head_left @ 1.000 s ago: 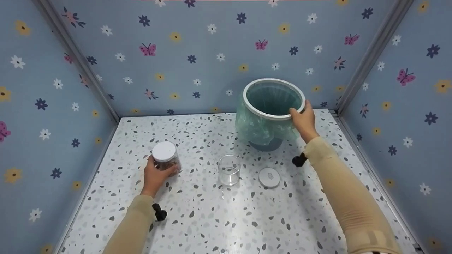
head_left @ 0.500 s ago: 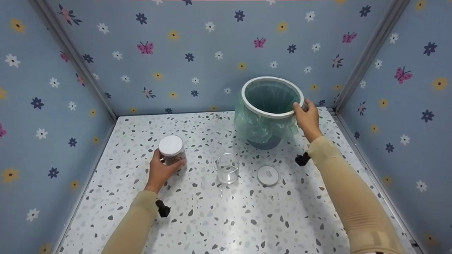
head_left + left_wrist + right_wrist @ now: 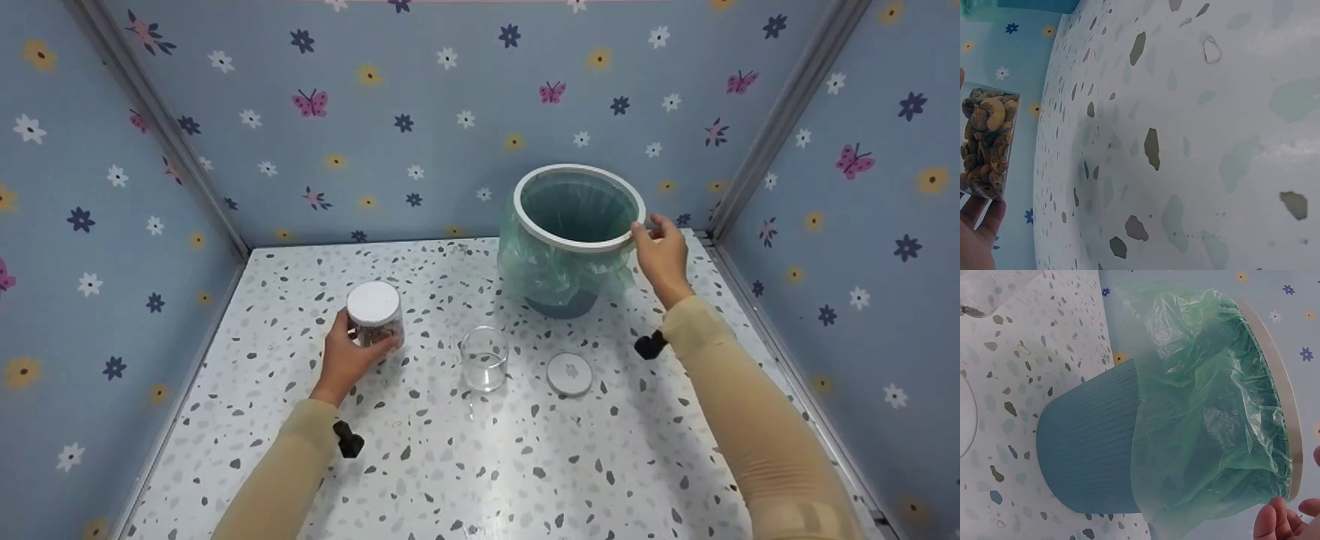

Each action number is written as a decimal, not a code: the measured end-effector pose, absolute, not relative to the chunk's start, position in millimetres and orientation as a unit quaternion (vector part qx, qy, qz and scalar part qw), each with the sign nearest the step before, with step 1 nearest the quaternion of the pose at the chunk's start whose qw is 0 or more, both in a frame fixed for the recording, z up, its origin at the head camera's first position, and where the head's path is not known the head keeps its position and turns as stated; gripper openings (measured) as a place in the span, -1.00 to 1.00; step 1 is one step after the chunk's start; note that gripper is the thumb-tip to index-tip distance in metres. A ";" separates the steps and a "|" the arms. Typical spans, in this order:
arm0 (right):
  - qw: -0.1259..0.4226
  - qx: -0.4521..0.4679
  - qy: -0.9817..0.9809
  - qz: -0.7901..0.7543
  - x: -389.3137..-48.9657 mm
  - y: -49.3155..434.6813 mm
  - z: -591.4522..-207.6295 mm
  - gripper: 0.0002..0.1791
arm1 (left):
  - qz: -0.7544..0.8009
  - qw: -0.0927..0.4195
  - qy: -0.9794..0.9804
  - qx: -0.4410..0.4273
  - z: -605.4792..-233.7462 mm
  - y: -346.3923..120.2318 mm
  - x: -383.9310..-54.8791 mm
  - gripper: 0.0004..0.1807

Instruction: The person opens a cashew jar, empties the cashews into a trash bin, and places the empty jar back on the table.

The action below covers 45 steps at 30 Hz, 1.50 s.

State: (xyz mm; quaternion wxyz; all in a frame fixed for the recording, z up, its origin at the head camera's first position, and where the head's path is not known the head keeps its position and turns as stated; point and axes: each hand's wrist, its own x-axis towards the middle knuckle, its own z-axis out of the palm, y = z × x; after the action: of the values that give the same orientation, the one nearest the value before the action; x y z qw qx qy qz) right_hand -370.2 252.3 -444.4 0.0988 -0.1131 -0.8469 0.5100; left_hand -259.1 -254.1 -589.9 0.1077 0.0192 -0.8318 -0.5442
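My left hand point(image 3: 346, 364) grips a clear jar point(image 3: 388, 327) with a white screw lid point(image 3: 373, 301). In the left wrist view, brown cashew-like pieces point(image 3: 991, 135) fill the jar, and a gap shows between its base and the table. At the back right stands a blue trash can point(image 3: 1089, 439) lined with a green plastic bag point(image 3: 1202, 410) under a white rim ring point(image 3: 577, 246). My right hand point(image 3: 666, 262) is right at the ring's right side, its thumb tip at the outer edge and its fingers loosely bent, not wrapped round it.
Between the hands stands a clear glass cup point(image 3: 484, 367). To its right, a round white lid point(image 3: 569, 374) lies flat on the speckled white table point(image 3: 465, 450). Flowered blue panels point(image 3: 420, 97) enclose the back and both sides.
The left hand has carried the jar to the right and toward the back. My right hand has slid outward from gripping the can's rim, with its thumb withdrawn from the inside.
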 end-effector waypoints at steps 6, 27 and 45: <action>0.126 -0.087 -0.847 0.510 -362.5 253.8 -445.1 -0.32 | -0.538 0.115 -0.835 0.005 -580.6 -250.3 -260.7 0.10; 0.151 -0.056 -0.845 0.510 -345.9 248.8 -443.6 -0.38 | -0.547 0.133 -0.825 -0.043 -557.6 -240.4 -252.6 0.05; 0.185 -0.009 -0.830 0.526 -332.6 244.8 -447.9 -0.53 | -0.536 0.141 -0.830 -0.064 -553.4 -233.4 -249.4 0.02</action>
State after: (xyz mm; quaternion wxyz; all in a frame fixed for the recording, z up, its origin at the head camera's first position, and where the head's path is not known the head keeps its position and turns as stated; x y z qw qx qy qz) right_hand -332.6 244.8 -447.9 0.1849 -0.0093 -0.8303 0.5257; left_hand -249.4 -233.4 -553.4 0.1415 -0.0643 -0.8299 -0.5358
